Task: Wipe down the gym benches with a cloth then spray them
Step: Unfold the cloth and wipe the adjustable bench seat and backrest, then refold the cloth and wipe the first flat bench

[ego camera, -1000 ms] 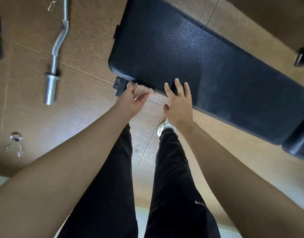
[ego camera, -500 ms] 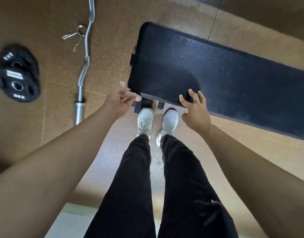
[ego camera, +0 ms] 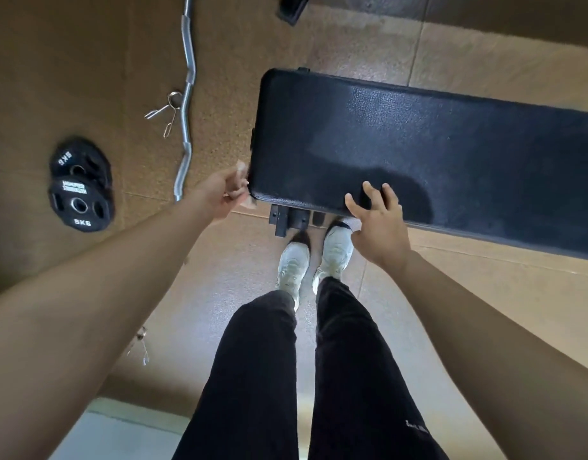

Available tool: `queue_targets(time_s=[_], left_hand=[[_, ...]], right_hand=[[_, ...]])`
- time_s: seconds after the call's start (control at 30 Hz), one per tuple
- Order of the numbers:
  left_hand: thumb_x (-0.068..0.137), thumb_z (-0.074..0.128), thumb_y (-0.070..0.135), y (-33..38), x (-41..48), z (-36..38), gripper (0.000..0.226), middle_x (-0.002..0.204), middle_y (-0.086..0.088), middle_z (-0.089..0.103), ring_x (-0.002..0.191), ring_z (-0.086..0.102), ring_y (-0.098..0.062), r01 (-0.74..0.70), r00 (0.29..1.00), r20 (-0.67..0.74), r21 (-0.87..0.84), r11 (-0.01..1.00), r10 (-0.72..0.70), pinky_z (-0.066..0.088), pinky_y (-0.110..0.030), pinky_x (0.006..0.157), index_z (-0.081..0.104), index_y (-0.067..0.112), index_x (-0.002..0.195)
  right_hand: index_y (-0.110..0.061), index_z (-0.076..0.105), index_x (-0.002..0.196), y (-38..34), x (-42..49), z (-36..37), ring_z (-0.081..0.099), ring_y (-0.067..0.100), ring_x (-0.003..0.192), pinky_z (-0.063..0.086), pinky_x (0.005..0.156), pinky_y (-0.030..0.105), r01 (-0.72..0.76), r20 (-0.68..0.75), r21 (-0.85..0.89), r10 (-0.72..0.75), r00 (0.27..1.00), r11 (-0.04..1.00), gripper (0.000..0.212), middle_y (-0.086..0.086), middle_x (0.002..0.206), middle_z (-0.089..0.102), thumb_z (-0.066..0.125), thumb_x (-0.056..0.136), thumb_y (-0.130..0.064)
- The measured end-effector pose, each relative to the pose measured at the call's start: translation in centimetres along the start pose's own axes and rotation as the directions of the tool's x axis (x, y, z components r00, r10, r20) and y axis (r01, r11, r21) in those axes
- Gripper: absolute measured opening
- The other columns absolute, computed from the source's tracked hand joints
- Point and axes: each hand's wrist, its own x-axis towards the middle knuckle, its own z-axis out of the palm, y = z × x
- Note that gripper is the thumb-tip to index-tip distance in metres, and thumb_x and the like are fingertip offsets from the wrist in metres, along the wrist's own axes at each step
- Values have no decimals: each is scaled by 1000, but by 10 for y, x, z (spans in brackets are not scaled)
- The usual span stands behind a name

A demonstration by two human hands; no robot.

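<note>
both hands at the bench's near-left end

the long black padded gym bench (ego camera: 419, 154), its top a pebbled vinyl, lies across the brown speckled floor (ego camera: 86, 61) in front of you and runs off the right side of view. your right hand (ego camera: 380, 224) is wide, fingers spread and fairly straight, with the fingertips resting on the pad's near edge. your left hand (ego camera: 224, 194) sits against the pad's near-left corner with fingers curled and thumb up. it is blurred, so i cannot tell whether it grips the corner or holds anything. the bench's black metal foot (ego camera: 286, 220) pokes out under the near edge, just ahead of your 2 white trainers (ego camera: 292, 267). on the floor left of the bench lie a silver zigzag curl bar (ego camera: 188, 94), a wire spring collar (ego camera: 168, 111) just beside it, and 2 overlapping black weight plates (ego camera: 78, 194) marked 5kg.
</note>
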Motion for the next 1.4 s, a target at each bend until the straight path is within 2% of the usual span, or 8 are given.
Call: queue_targets(time_s=[0.2,0.4,0.6,0.73,0.83,0.97,1.1,1.4], left_hand=[[101,51,47,32,6,5,42,128,-8,63,119,60,-21,29,992,121,144,989,-47,55,-32,94,65,15,125],[99,57,42,69,12,19,46,133,-10,63,120,62,-23,-70,977,211,225,972,21,56,-34,99,61,12,133],[84,60,17,119,6,34,4,90,-2,57,88,56,-15,-179,908,413,220,959,75,53,-24,81,62,17,88],[100,52,13,154,-13,23,19,92,-1,67,87,65,-12,-221,828,554,174,960,90,56,-26,83,71,13,98],[100,58,18,165,-31,0,16,101,-6,68,94,66,-15,-241,820,566,212,947,82,58,-30,87,70,9,108],[93,69,13,175,-55,-51,21,102,-15,64,81,64,-19,-271,826,563,352,896,29,60,-32,78,70,5,112],[100,64,14,202,-93,-93,17,94,-16,68,79,60,-26,-403,823,561,466,788,89,57,-40,79,71,3,112],[98,63,0,287,-153,-111,13,71,-14,59,57,56,-11,-611,719,664,463,643,205,45,-16,59,65,-13,100]], right_hand=[[-34,38,153,-7,2,0,5,40,152,23,117,65,-37,-14,11,37,999,999,70,6,166,17,58,87,-19],[-35,38,152,-21,3,-5,3,39,153,25,117,63,-115,19,30,114,993,993,68,6,167,16,57,88,-22],[-30,46,146,-58,12,-15,9,40,151,27,117,58,-313,117,62,304,945,948,62,7,164,16,56,85,-29],[-20,48,144,-88,22,-30,27,38,143,33,113,49,-478,203,67,457,866,876,60,7,166,15,56,87,-37],[-14,55,139,-128,28,-47,47,39,130,45,105,44,-593,181,294,566,804,749,54,9,150,48,59,88,-30],[-18,56,142,-218,34,-82,62,23,118,49,97,31,-375,102,763,475,874,526,53,4,135,64,67,90,-25],[-33,42,151,-298,28,-135,65,6,107,51,87,16,-66,-32,946,296,955,316,70,-11,131,57,75,90,-29],[-14,73,92,-347,49,-215,59,2,70,51,74,25,112,-192,905,158,969,411,7,-10,79,68,78,86,-13]])
